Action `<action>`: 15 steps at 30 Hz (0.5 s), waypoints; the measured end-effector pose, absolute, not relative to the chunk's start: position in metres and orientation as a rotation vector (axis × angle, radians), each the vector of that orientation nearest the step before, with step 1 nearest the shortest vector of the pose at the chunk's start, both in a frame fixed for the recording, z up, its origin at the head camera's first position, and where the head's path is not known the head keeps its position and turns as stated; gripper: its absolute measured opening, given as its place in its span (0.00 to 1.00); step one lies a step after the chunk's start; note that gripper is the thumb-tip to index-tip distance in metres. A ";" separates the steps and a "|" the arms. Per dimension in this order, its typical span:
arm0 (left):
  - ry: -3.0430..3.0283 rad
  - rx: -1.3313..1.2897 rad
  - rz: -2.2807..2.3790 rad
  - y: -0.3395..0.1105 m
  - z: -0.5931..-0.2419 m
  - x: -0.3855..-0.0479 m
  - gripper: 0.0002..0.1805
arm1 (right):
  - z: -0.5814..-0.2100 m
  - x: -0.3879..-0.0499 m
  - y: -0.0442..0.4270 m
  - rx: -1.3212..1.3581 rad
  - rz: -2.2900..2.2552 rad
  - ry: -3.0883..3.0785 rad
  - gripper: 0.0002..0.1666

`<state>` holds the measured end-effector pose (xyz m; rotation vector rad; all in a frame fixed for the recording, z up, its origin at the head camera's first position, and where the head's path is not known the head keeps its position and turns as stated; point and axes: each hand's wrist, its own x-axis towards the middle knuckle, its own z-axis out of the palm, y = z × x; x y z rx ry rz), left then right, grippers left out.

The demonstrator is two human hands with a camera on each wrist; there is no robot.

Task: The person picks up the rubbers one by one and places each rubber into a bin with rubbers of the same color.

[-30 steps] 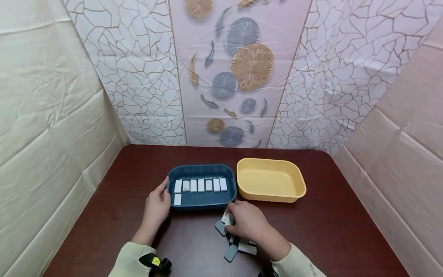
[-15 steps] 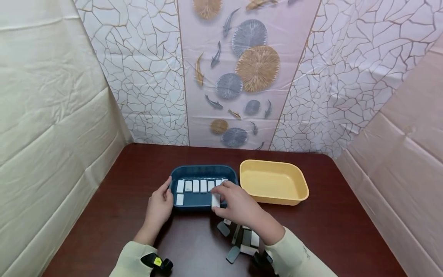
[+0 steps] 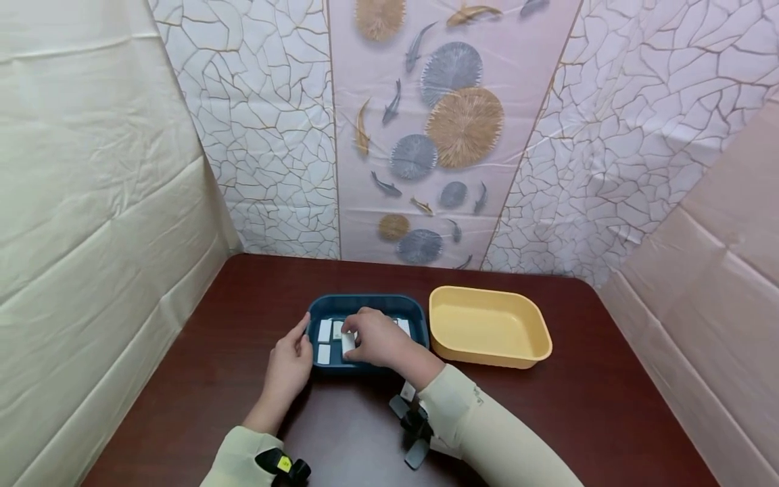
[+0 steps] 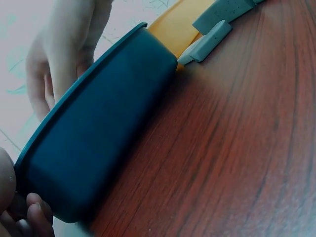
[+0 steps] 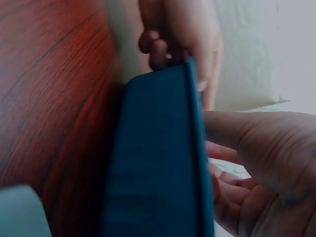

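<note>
A dark blue tray (image 3: 368, 298) stands on the table, with white rectangular tiles (image 3: 325, 331) in a back row and one tile (image 3: 324, 354) in front at the left. My left hand (image 3: 289, 367) grips the tray's left end, its fingers curled at the wall in the right wrist view. Over the tray, my right hand (image 3: 380, 340) pinches a white tile (image 3: 348, 343) between thumb and fingers, close to the front-left tile. That hand covers much of the back row. In the right wrist view the tray wall (image 5: 153, 158) hides the held tile.
A yellow tray (image 3: 490, 295) stands close to the blue tray's right side. Several loose tiles, including a grey one (image 3: 416, 454), lie in front, partly under the right forearm. Brown tabletop (image 3: 584, 406) extends to the right. Patterned cloth hangs behind.
My right hand has picked a white tile from the loose pile and carried it left, over the blue tray. The left hand keeps its grip on the tray. The head view has shifted slightly.
</note>
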<state>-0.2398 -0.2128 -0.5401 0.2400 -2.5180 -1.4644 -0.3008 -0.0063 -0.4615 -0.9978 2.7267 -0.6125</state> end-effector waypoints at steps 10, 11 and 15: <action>-2.514 0.237 -1.419 -0.207 -0.538 -0.242 0.30 | -0.481 -0.309 -0.029 -1.020 -0.267 2.788 0.21; -2.511 0.243 -1.417 -0.207 -0.537 -0.241 0.30 | -0.482 -0.310 -0.031 -1.026 -0.255 2.787 0.21; -2.504 0.248 -1.410 -0.209 -0.536 -0.240 0.30 | -0.485 -0.313 -0.038 -1.032 -0.254 2.768 0.19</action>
